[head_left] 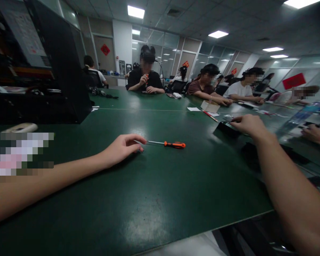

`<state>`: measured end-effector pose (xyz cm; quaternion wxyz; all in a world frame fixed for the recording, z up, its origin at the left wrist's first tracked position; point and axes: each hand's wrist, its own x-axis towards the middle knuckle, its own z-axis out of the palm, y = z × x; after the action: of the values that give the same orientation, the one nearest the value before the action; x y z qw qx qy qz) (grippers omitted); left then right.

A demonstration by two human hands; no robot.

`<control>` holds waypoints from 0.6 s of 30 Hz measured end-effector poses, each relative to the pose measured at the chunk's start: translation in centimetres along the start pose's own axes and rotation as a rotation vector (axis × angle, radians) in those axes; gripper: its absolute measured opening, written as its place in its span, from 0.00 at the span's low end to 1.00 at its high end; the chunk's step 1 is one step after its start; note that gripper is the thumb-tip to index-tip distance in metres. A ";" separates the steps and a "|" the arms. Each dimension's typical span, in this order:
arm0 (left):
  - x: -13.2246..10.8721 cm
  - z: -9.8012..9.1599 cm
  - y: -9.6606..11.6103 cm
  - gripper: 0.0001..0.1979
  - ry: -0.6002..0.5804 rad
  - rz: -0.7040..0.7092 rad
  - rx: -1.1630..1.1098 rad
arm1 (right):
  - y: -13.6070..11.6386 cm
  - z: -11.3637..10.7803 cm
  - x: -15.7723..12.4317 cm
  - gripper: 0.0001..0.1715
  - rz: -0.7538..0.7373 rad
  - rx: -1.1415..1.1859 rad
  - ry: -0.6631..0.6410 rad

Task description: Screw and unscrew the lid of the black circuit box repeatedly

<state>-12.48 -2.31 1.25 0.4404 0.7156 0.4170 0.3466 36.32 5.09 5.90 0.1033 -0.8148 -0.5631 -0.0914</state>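
A screwdriver (175,144) with an orange and black handle lies on the green table (146,188), its thin shaft pointing left. My left hand (124,147) rests on the tabletop, thumb apart from the fingers. Its fingertips are right by the screwdriver's tip; whether they touch is unclear. Farther right, my right hand (250,125) is over a small black box-like object (226,130), fingers bent together. By those fingertips shows a small shiny, clear-looking piece (228,118). The fingers partly hide what they grip.
A large black open computer case (78,74) stands at the left. Toward the far right are a small carton (210,106), a red pencil-like stick (210,116) and a clear plastic bottle (299,115). Another person's hand (315,134) is at the right edge. Several people sit around.
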 end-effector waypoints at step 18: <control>0.1 -0.1 -0.5 0.12 -0.040 0.010 0.012 | 1.9 2.9 2.0 0.21 0.013 -0.010 -0.062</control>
<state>-12.65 -2.09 0.85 0.4424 0.7272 0.4066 0.3319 38.86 7.03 3.48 0.0823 -0.8214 -0.5603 -0.0685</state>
